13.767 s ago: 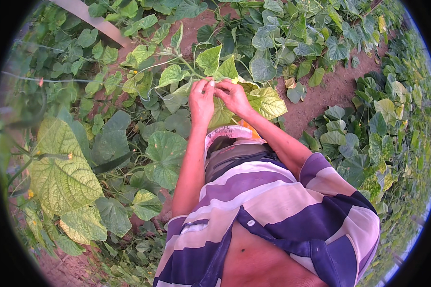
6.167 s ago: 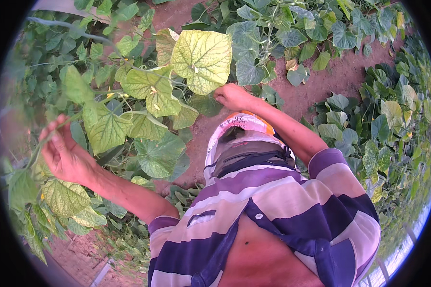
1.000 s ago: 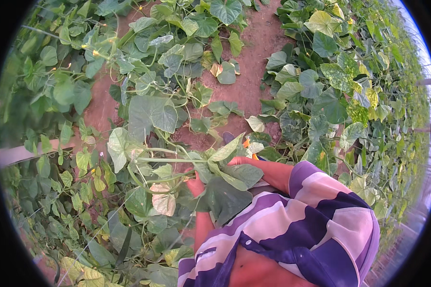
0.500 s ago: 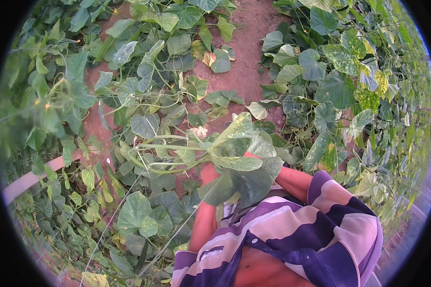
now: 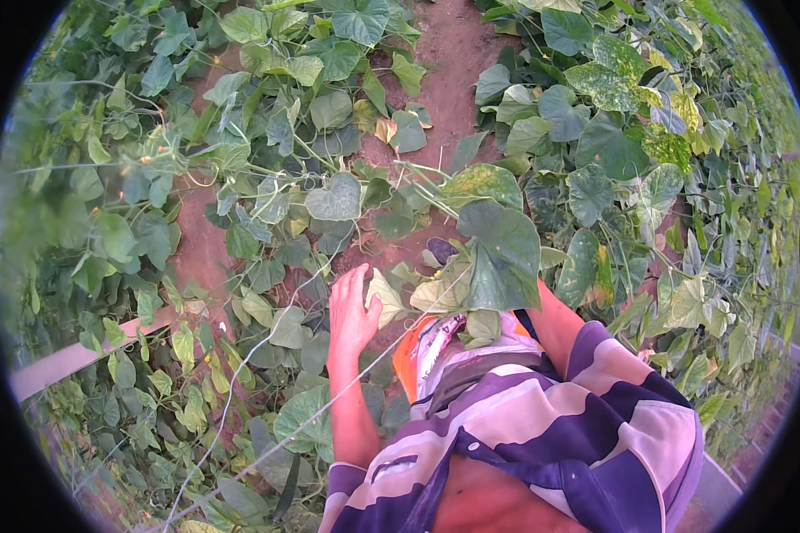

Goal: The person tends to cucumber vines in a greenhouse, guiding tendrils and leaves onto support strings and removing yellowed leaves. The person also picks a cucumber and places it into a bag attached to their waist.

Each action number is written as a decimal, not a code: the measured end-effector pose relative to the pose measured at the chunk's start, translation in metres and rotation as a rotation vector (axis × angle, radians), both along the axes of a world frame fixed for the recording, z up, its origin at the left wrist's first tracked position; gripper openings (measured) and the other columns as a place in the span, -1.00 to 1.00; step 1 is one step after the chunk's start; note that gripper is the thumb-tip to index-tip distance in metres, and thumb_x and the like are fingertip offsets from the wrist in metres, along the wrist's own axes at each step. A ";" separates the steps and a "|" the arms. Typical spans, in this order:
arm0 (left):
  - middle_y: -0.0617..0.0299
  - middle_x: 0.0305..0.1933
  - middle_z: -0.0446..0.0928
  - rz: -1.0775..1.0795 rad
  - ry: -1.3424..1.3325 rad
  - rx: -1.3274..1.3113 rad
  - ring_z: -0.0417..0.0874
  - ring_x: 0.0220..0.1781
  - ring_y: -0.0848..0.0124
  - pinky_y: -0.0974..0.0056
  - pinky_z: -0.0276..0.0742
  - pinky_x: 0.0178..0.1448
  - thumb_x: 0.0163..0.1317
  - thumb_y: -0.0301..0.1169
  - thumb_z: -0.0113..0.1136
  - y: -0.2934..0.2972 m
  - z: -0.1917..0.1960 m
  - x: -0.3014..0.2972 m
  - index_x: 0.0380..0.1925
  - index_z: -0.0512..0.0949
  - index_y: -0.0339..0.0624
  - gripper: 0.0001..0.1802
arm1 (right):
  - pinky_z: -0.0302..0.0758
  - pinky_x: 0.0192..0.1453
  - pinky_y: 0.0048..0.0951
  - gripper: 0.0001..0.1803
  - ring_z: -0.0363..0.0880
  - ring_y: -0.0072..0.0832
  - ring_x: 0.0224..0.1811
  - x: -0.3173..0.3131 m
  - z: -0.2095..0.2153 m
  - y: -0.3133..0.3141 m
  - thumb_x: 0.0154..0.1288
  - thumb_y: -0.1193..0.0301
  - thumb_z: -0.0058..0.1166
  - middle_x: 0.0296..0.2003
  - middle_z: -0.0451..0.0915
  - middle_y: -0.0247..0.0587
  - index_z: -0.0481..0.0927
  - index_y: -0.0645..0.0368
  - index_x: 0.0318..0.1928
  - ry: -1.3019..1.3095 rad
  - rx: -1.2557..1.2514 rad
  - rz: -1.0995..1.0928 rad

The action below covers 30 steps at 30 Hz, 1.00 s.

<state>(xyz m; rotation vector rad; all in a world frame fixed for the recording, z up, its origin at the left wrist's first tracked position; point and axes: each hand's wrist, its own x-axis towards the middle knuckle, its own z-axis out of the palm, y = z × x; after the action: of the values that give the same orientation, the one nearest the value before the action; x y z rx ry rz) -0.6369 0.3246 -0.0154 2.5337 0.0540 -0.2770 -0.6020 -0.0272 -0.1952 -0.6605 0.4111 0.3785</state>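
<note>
My left hand (image 5: 354,311) is raised with its fingers stretched up and the thumb apart, and nothing is in it. Just right of it hangs a pale yellowish leaf (image 5: 385,298). My right forearm (image 5: 556,329) reaches up behind a large green leaf (image 5: 500,253), which hides the right hand and its fingers. Around that spot cluster more leaves, among them a yellow-spotted leaf (image 5: 484,185) and pale stalks (image 5: 431,197) pointing to the upper left. Below the leaves, an orange and white printed bag (image 5: 427,351) lies against my front.
Broad-leaved vines (image 5: 329,53) crowd both sides, with a dense wall of foliage (image 5: 729,195) at right. Reddish bare soil (image 5: 458,62) runs between them. A thin string (image 5: 316,410) crosses slantwise near my left arm. A pale flat strip (image 5: 89,355) lies at left.
My left hand has come away from the leaf bunch and moved left, opening. The long stalks that pointed left no longer show there; the large leaf sits farther right. The bag is more exposed.
</note>
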 end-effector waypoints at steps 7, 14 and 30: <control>-0.05 0.48 0.31 -0.080 -0.111 -0.794 0.45 0.45 0.15 0.08 0.48 0.41 0.35 -0.33 0.32 -0.065 0.090 0.024 0.55 0.13 -0.21 -0.15 | 0.51 0.39 -0.29 -0.55 0.57 -0.30 0.23 0.037 -0.008 -0.014 0.57 0.35 0.08 0.21 0.58 -0.18 0.46 0.15 0.38 -0.280 0.114 -0.201; -0.10 0.45 0.35 -0.308 -0.140 -0.240 0.36 0.49 -0.06 -0.07 0.27 0.55 0.33 -0.16 0.31 -0.041 0.021 0.001 0.45 0.32 -0.15 -0.26 | 0.57 0.35 -0.17 -0.50 0.62 -0.24 0.22 0.045 -0.041 -0.054 0.58 0.21 -0.07 0.22 0.63 -0.08 0.52 0.27 0.33 -0.185 -0.130 -0.367; 0.14 -0.17 0.71 0.607 0.680 -0.514 0.70 -0.14 0.37 0.26 0.59 0.02 0.45 -0.25 0.20 0.056 -0.156 -0.080 0.20 0.58 -0.26 -0.57 | 0.69 0.04 -0.18 -0.65 0.76 -0.14 -0.08 0.506 -0.003 -0.087 0.43 0.40 0.15 -0.09 0.73 0.10 0.65 0.48 0.03 -0.321 -0.366 -0.426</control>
<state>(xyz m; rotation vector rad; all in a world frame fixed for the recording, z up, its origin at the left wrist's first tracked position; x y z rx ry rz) -0.7166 0.3810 -0.1712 1.7157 0.8726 -0.7685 -0.0963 -0.1141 -0.1986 -0.9485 0.3047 -0.2143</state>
